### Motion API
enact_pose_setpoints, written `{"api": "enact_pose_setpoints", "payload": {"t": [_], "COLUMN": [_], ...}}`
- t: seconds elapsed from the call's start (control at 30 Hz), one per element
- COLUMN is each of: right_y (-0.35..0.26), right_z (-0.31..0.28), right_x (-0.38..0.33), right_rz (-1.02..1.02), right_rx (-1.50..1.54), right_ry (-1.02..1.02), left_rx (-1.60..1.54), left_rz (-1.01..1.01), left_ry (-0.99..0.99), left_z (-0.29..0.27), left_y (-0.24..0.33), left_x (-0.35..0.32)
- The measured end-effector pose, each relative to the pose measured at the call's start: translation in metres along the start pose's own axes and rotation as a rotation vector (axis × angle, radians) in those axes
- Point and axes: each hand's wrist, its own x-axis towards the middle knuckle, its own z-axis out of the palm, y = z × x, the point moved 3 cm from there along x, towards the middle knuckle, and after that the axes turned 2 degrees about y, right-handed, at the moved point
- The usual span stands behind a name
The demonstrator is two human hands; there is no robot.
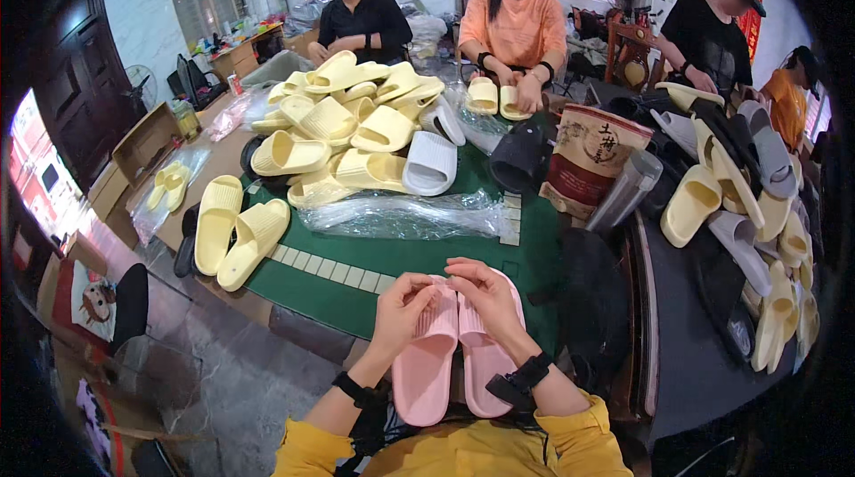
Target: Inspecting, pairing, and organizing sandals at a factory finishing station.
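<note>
A pair of pink slippers [426,376] lies side by side close in front of me, toes pointing away. Over the toe end of the left slipper, my left hand [407,306] has its thumb and fingers pinched together. My right hand [485,297] is across the strap of the right slipper, its fingers curled and meeting the left fingertips between the two toes. Whatever sits in the pinched fingers is too small to make out. Black bands circle both wrists. Past the hands, clear plastic bags [401,215] are spread on the green table mat [312,301].
Pale yellow slippers [329,121] pile up beyond the bags, with a white slipper [429,163] among them. A yellow pair [239,232] rests at the left. To the right stand a brown pouch [588,161], a tumbler [626,190] and more slippers [690,205]. Several people work around the tables.
</note>
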Motion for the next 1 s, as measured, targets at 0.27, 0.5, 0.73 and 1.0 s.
{"api": "enact_pose_setpoints", "payload": {"t": [0.27, 0.5, 0.73, 1.0], "right_y": [0.007, 0.010, 0.012, 0.011], "right_z": [0.002, 0.002, 0.003, 0.006], "right_x": [-0.001, -0.004, -0.003, -0.002], "right_rz": [-0.008, 0.086, 0.048, -0.038], "right_rx": [0.083, 0.177, 0.147, -0.003], "right_ry": [0.033, -0.015, -0.044, -0.045], "left_rx": [0.204, 0.138, 0.169, 0.211], "left_rz": [0.046, 0.080, 0.120, 0.140], "left_ry": [-0.003, -0.015, -0.021, -0.010], "left_z": [0.001, 0.004, 0.004, 0.002], "left_y": [0.009, 0.013, 0.012, 0.010], "left_x": [-0.004, -0.005, -0.005, -0.005]}}
